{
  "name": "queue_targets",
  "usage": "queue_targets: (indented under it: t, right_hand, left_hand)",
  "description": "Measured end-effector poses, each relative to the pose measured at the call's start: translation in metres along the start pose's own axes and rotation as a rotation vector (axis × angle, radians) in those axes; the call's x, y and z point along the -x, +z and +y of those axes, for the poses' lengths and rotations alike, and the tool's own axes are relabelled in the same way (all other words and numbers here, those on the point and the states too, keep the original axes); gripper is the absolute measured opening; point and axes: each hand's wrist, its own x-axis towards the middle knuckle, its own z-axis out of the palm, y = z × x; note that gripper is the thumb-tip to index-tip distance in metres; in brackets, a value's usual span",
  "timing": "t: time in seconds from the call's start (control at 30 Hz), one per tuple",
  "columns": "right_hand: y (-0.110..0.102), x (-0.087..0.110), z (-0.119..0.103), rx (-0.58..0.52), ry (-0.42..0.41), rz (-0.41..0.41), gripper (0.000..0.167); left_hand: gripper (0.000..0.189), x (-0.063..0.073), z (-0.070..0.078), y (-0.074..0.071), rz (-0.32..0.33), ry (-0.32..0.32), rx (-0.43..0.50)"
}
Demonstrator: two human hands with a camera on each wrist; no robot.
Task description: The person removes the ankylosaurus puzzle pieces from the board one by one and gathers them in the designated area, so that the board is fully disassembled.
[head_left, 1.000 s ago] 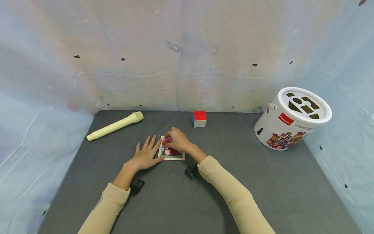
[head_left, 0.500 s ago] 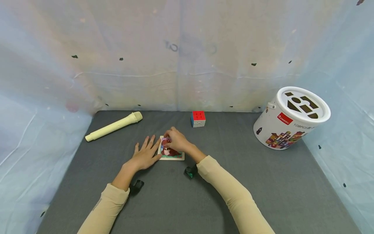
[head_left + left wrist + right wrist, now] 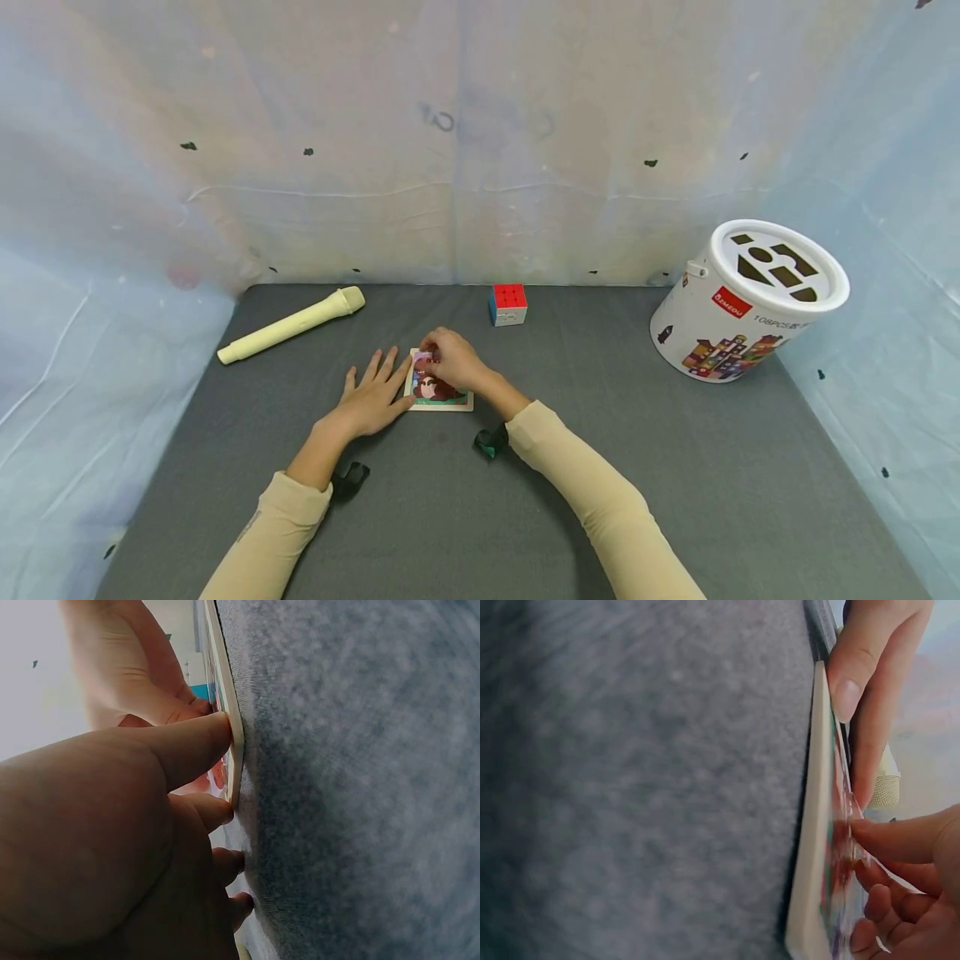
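Note:
A small framed picture board (image 3: 442, 407) lies flat on the grey table; its face carries a red-brown cartoon figure. My left hand (image 3: 367, 406) is spread beside it with straight fingers; the thumb and index finger press on its left border. Bent over the upper part of the picture, my right hand (image 3: 456, 360) has its thumb and fingers drawn together. In the right wrist view these fingers pinch at a thin, clear plastic film (image 3: 857, 804) on the board's face. The board's pale edge (image 3: 810, 877) shows from the side there. The right hand hides part of the picture.
A pale yellow toy microphone (image 3: 292, 326) lies at the back left. A red, white and blue puzzle cube (image 3: 509, 306) sits behind the board. At the back right stands a white bucket (image 3: 738, 325) with shaped holes in its lid. Pale sheeting (image 3: 360, 117) surrounds the table.
The head view has shifted slightly. Both hands stay at the board, with the left thumb drawn back slightly toward its left border; the right fingers keep nearly the same place over the picture.

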Motion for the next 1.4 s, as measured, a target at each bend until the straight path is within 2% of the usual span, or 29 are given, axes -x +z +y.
queue_targets:
  t: [0.17,0.63,0.73,1.0,1.23,1.4]
  right_hand:
    - [0.002,-0.001,0.001,-0.047,0.013,0.052,0.02]
    - [0.005,-0.001,0.007,-0.234,-0.077,0.152,0.015]
    - [0.0,-0.001,0.012,-0.283,-0.08,0.185,0.016]
    - [-0.023,0.009,0.035,-0.369,-0.014,0.262,0.016]
    - [-0.038,0.024,0.056,-0.357,0.021,0.281,0.016]
    - [-0.043,0.034,0.066,-0.359,0.019,0.285,0.015]
  left_hand:
    - [0.073,0.001,0.001,-0.002,0.005,0.003,0.002]
    - [0.074,0.001,0.0,-0.002,-0.009,-0.011,0.01]
    - [0.074,0.001,0.0,-0.002,-0.006,-0.004,0.011]
    - [0.075,0.001,0.001,-0.002,0.003,0.006,0.024]
    - [0.074,0.001,0.002,-0.002,0.027,0.006,0.007]
    - [0.074,0.0,0.002,-0.002,0.015,-0.003,-0.005]
